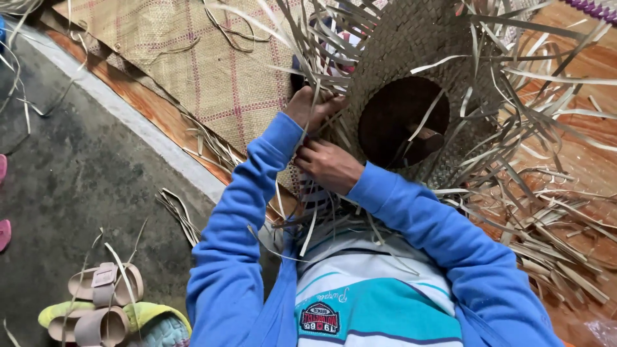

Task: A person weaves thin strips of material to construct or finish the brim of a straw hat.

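A half-woven straw hat (pixel 418 45) rests upside down in front of me, its dark round crown opening (pixel 402 119) facing up and many loose straw strips sticking out from its brim. My left hand (pixel 312 106) pinches strips at the brim's near-left edge. My right hand (pixel 328 164) sits just below it, fingers closed on strips at the same edge. Both arms wear blue sleeves. A foot shows inside the crown opening.
A woven mat with pink lines (pixel 205 64) lies at the upper left on an orange floor. Loose straw strips (pixel 559 238) pile at the right. Grey concrete (pixel 77 180) is at the left, with sandals (pixel 103 286) at the bottom left.
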